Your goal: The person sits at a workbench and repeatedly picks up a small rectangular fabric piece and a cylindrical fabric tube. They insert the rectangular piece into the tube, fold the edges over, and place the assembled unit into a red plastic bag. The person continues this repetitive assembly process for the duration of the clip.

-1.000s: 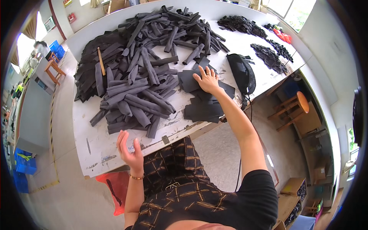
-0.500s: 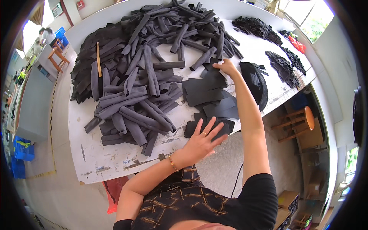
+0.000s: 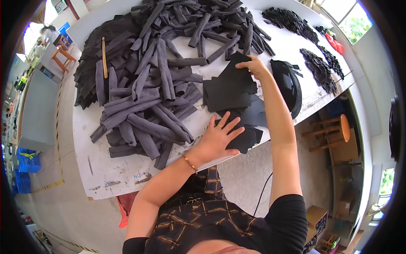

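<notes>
Lettering [image 3: 141, 175] on table [image 3: 101, 161], left fingers [image 3: 224, 120] splayed over black pieces [image 3: 244, 142], right fingers [image 3: 244, 65] pinching sheet [image 3: 235, 73]

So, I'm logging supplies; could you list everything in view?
Table: one, white, centre
Tubes: many, grey, table's middle
Flat pieces: several, black, right of tubes
Stick: one, tan, table's left
Mesh item: one, black, beside flat pieces
Small pieces: heaps, black, table's right
Bag: one, red, below table
Stools: several, brown, right and left
Crates: several, blue, left
Boxes: several, brown, lower right
Left grip: one, bare, over near flat pieces
Right grip: one, bare, at far flat pieces
</notes>
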Tool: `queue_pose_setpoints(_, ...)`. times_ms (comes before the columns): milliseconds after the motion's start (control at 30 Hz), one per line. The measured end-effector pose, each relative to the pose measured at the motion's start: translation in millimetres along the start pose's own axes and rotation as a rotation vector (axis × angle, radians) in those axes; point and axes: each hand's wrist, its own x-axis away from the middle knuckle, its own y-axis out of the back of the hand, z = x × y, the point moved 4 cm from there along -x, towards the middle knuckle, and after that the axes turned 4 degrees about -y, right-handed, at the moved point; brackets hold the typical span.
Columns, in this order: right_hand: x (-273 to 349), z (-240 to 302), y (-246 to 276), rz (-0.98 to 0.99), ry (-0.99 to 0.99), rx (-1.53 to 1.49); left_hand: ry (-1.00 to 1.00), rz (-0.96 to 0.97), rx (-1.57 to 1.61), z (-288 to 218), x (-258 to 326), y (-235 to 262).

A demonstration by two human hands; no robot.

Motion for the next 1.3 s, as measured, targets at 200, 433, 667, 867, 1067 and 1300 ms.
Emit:
queue_pose_setpoints(200, 24, 14, 71, -0.266, 0.299, -0.203, -0.016, -0.026, -0.018, -3, -1, -2)
queue_pose_setpoints(433, 115, 122, 54, 0.191, 0.482, 0.477, -0.059, -0.085, -0.059, -11, 4, 3)
queue_pose_setpoints(667, 150, 40, -89, 0.525, 0.598, 1.169, -0.059, -0.063, -0.169, -27, 14, 14)
queue_pose_setpoints(867, 114, 24, -38, 0.227, 0.478, 0.883, 0.055, -0.091, -0.056, -24, 17, 27)
queue_pose_setpoints(1067, 138, 16, -36, 0.177, 0.255, 1.307, 0.11, -0.09, -0.069, -14, 9, 33)
queue_pose_setpoints(1300, 138, 6, -5, 0.115, 0.489, 0.981, -0.066, 0.072, -0.132, 0, -10, 32)
